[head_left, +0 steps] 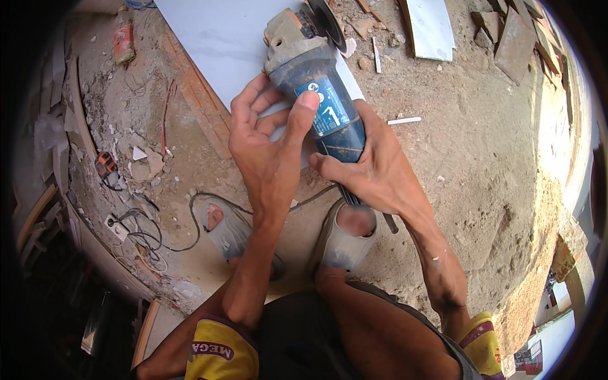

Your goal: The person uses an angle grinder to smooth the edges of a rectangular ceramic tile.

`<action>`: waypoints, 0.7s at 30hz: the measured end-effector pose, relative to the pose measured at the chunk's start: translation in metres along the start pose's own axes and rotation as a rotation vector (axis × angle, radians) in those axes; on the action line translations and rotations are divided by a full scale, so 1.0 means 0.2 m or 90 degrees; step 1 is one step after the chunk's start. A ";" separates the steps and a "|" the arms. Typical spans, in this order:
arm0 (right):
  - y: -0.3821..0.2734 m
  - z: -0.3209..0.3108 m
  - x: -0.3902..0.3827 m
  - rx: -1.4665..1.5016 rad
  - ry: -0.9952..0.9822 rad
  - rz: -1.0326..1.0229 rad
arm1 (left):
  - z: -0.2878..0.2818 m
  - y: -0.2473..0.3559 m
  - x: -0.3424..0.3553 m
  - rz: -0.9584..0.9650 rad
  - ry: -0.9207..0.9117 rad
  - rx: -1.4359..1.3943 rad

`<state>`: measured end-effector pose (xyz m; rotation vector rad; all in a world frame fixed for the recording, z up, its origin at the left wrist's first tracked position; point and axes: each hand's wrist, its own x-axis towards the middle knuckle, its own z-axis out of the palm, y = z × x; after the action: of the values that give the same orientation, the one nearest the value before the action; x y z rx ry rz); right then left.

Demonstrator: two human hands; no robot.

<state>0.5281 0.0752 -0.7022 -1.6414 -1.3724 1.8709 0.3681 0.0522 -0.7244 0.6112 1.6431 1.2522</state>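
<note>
A dusty blue angle grinder (pixel 329 95) is in my right hand (pixel 380 158), which wraps round its rear body. Its grey gear head points away from me, and the dark disc (pixel 326 25) stands edge-on at the far end. My left hand (pixel 269 126) is at the grinder's left side with its fingers apart and partly bent. Its thumb overlaps the label on the body; I cannot tell whether it presses there. Beneath the grinder's front lies a large white panel (pixel 202 38). A dark cord (pixel 310 199) runs across the ground by my feet.
An extension socket (pixel 118 228) with tangled wires lies at the left, near an orange-and-black tape measure (pixel 106 164). A red-labelled bottle (pixel 123 41) is at the far left. Brown planks (pixel 196 88) lie beside the panel. Broken tile pieces (pixel 516 50) are piled far right.
</note>
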 end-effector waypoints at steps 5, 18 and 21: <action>0.01 -0.01 -0.02 -0.005 -0.003 -0.001 | 0.00 -0.01 -0.02 0.000 0.002 0.005; 0.06 -0.01 -0.07 -0.015 -0.009 0.017 | 0.01 -0.02 -0.05 -0.010 0.001 0.014; 0.06 -0.01 -0.09 -0.019 -0.002 0.017 | 0.01 -0.03 -0.06 -0.009 0.004 0.019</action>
<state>0.5390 0.0573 -0.7010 -1.6795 -1.3940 1.8775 0.3746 0.0415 -0.7252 0.6143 1.6709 1.2224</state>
